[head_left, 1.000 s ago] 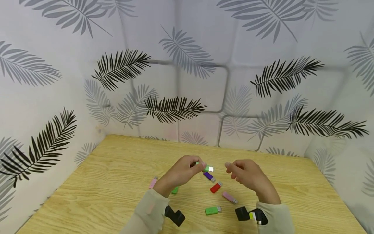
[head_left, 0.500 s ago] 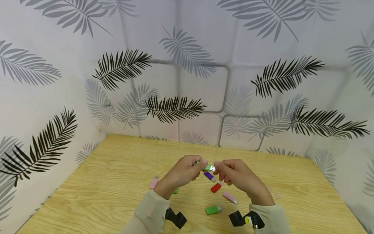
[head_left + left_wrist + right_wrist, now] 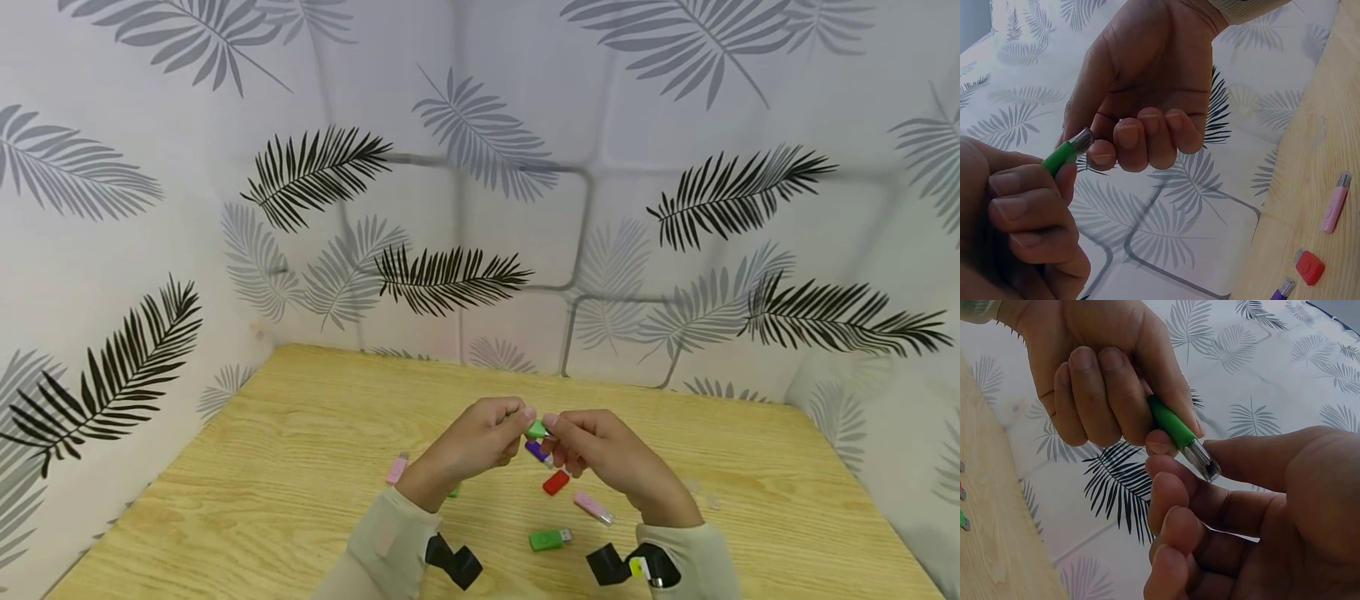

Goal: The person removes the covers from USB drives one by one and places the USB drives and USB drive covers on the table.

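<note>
Flash drive (image 3: 1182, 436) — left hand (image 3: 480, 435) pinches rounded casing (image 3: 1171, 421); right hand (image 3: 603, 443), metal plug (image 3: 1201, 460).

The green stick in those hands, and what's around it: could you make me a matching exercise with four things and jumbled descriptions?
1. left hand
2. right hand
3. red stick
4. table

A. between the purple stick and a pink stick
B. holds the green stick by its coloured body
C. light, wood-grained
D. fingers at the green stick's metal end

Pairs: 1-B, 2-D, 3-A, 4-C

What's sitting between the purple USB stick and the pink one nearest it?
The red USB stick, roughly; the head and left wrist views show it.
</note>
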`<state>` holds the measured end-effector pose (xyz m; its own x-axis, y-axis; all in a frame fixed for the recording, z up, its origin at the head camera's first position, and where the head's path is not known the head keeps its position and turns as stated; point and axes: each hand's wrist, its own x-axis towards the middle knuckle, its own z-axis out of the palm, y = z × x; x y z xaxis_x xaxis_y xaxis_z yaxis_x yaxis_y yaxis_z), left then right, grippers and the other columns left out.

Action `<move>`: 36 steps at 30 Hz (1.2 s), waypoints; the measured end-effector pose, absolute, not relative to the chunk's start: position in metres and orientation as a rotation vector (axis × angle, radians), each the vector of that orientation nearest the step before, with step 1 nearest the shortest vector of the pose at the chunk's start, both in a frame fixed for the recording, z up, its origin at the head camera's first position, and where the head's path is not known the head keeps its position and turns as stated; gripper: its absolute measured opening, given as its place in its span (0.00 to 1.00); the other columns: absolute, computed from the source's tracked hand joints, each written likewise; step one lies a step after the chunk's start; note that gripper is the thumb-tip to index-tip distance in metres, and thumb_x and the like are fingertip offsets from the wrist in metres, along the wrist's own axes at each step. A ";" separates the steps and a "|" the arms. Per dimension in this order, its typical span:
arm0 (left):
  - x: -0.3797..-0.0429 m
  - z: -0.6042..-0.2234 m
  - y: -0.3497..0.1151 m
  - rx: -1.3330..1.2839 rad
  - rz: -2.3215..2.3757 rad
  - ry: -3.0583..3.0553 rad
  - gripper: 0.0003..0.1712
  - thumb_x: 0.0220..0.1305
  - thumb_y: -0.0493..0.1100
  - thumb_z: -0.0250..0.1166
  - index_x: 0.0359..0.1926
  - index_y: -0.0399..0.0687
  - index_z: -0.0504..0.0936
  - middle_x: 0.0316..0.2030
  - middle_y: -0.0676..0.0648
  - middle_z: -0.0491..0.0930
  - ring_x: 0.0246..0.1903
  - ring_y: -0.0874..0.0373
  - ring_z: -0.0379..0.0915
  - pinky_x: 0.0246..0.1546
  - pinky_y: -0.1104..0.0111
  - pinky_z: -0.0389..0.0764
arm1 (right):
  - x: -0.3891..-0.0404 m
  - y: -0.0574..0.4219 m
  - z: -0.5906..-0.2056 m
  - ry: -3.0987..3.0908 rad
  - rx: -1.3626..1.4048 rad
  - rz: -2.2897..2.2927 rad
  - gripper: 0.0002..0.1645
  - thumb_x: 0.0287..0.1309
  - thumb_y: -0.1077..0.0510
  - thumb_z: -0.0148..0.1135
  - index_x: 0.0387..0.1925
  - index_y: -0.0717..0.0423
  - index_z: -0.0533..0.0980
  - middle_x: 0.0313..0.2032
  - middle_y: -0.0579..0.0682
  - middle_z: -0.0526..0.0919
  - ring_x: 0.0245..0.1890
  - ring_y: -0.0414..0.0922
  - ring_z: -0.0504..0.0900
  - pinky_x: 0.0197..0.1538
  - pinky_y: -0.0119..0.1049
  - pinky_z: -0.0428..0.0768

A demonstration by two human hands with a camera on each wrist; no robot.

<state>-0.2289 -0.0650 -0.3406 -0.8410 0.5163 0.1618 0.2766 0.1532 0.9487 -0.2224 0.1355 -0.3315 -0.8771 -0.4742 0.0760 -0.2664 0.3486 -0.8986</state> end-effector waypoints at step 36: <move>-0.227 -0.340 -0.062 0.735 1.732 2.167 0.16 0.75 0.46 0.51 0.31 0.40 0.73 0.13 0.54 0.60 0.11 0.64 0.48 0.13 0.74 0.55 | -0.220 0.140 -0.328 2.367 -0.688 -1.590 0.26 0.72 0.49 0.49 0.27 0.66 0.75 0.25 0.49 0.73 0.22 0.39 0.71 0.31 0.31 0.74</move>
